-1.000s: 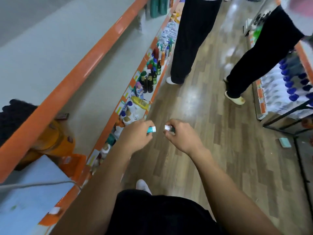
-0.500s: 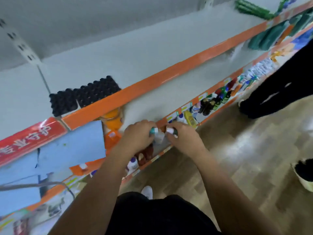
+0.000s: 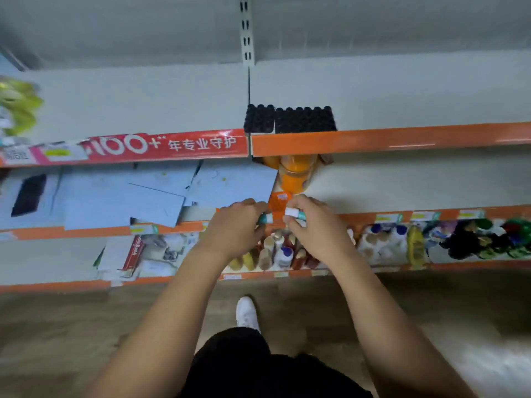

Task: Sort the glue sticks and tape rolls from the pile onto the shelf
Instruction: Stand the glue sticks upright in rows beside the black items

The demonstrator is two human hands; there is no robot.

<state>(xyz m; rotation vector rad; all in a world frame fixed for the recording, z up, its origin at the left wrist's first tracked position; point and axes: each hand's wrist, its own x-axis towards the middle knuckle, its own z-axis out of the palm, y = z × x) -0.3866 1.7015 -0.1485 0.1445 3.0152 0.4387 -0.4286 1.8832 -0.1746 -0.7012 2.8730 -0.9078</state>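
I get dim, even light; everything is slightly blurred, worst at the edges, where the shelves [image 3: 402, 140] bow.

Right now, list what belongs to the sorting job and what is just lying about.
Job: left hand holding teal glue stick; right hand holding white-capped glue stick; shelf.
Lying about: orange jar; blue cardboard sheets; small bottles.

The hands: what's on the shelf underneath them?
Between the left hand, gripping a teal glue stick, and the right hand, gripping a white-capped glue stick, small capped bottles show on the lowest shelf. The wrists cover whatever stands on either side.
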